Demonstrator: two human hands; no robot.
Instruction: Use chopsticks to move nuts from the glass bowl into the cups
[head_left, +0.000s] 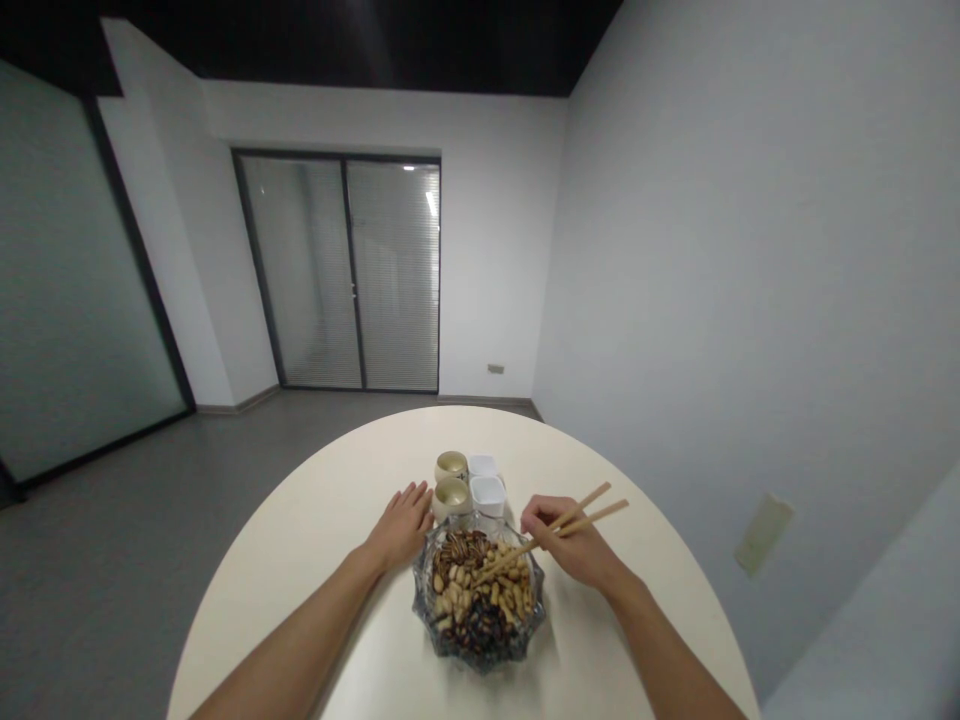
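Note:
A pair of wooden chopsticks [592, 515] is held in my right hand [566, 540], at the right of a scalloped glass bowl [426, 610]. Their tips reach down among the nuts near the bowl's middle. Sorted by kind, the bowl holds dark brown nuts or seeds [459, 550], peanuts in shells [517, 598], pale nuts [452, 603] and a black heap [487, 625]. Whether the tips pinch a piece is too small to tell. My left hand [401, 525] lies flat on the table, fingers stretched out, beside the bowl's left rim and the nearer cup.
Behind the bowl stand two gold-lined cups [451, 492] and two small white square dishes [489, 492] on the round cream table [300, 560]. A white wall [735, 300] rises close on the right. A glazed double door [349, 280] is at the back.

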